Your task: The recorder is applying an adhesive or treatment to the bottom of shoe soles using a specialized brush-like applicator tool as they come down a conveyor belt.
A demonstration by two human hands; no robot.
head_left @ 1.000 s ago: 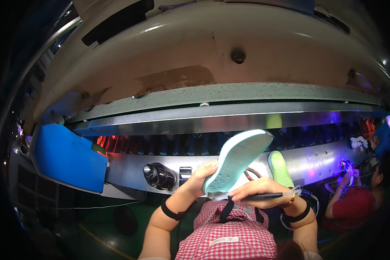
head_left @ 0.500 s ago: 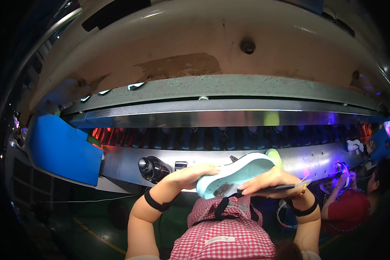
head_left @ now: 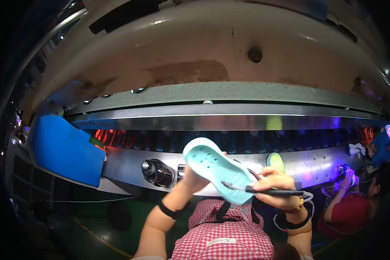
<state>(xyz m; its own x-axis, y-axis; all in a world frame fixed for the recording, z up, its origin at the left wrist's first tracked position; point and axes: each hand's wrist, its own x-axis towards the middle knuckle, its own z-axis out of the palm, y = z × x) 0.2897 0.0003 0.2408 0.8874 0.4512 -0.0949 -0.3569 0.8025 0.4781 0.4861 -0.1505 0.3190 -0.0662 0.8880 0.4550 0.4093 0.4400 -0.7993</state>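
A light turquoise foam clog [head_left: 199,155] is tilted in front of me, its toe with several holes pointing up and left and its heel down toward my apron. My left hand [head_left: 195,180] grips the clog from beneath along its left side; most of those fingers are hidden behind it. In my right hand [head_left: 277,186], closed near the heel, is a brush [head_left: 273,191] with a black handle. The brush's dark tip reaches over the inside of the clog by the heel; whether it touches cannot be made out.
On the metal ledge [head_left: 128,164] stand a dark bottle-like device [head_left: 156,172] with a silver tip and a yellow-green shoe [head_left: 274,161]. Behind runs a slot with dark rollers under a metal rail [head_left: 203,110]. A blue panel [head_left: 65,147] lies left; a co-worker in red [head_left: 349,212] works at right.
The clog has turned so its toe points up and left and its inside faces me more. My left hand has shifted beneath it, and the brush tip now shows over the heel.
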